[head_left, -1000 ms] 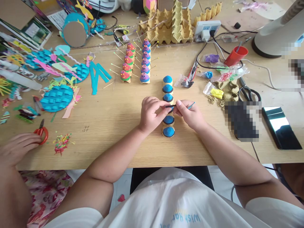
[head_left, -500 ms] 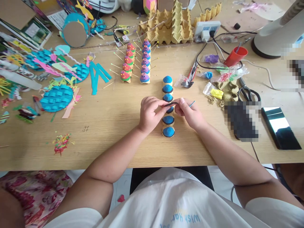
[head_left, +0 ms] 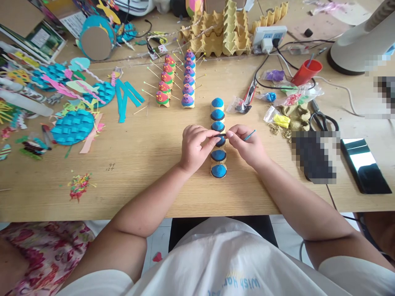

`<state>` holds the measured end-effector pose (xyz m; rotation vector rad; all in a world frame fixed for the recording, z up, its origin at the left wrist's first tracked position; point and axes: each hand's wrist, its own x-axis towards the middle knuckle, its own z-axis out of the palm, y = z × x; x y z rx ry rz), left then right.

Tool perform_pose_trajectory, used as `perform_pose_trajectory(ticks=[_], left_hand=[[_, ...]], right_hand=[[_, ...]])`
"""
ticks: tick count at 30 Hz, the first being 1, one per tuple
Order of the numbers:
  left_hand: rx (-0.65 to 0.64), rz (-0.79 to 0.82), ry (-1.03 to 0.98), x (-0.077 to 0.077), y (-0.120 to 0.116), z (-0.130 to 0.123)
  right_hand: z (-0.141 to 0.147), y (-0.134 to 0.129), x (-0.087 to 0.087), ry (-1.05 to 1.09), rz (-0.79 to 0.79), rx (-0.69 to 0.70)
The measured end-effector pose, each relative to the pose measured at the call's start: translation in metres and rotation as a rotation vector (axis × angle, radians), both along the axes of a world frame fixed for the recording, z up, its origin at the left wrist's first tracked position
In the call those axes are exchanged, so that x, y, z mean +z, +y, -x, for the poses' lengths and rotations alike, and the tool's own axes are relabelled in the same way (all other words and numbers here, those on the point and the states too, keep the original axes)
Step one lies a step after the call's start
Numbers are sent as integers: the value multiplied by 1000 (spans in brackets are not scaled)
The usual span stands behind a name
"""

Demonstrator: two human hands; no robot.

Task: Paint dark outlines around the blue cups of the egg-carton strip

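Note:
A row of egg-carton cups topped with blue (head_left: 219,170) runs away from me on the table, several with a dark band along the near edge of the blue. Above the middle of this row, my left hand (head_left: 199,146) pinches one end of a short dark strip (head_left: 221,135). The fingertips of my right hand (head_left: 247,144) close on the strip's other end. A thin blue stick (head_left: 249,135) also rests in my right hand and pokes out past its fingers. Both hands partly hide the cups beneath them.
Two painted cup rows (head_left: 165,84) with pins stand behind on the left. Woven blue crafts (head_left: 74,126) lie further left. Egg trays (head_left: 216,35) are at the back. Rightward are a red cup (head_left: 307,72), scissors (head_left: 322,117) and a phone (head_left: 364,166). Another person's patterned clothing shows lower left.
The dark strip between my hands looks shorter and straighter. My right hand's fingertips have shifted slightly left, and the blue stick has tilted and moved slightly right.

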<state>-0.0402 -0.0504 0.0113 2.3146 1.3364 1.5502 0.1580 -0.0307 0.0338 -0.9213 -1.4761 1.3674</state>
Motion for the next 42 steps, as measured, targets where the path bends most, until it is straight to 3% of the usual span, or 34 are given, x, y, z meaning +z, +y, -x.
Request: perform_pose_trajectory(ticks=[9,16,21,27,42], left_hand=[[21,56,15,1,-1,0],[-42,71,-11,3,-2,-1],[-30,20,-45,3,-2,-2],[-6,81,-80,1,-3,-2],[-3,78,-96,-2,0,-1]], right_hand=[[0,-1,1,-102,4,-39],[-2,-2,1,-124,-3,-49],[0,-2,3,-92,21,-61],[1,0,0,8,104,-52],[2,-1,1,5,118,-52]])
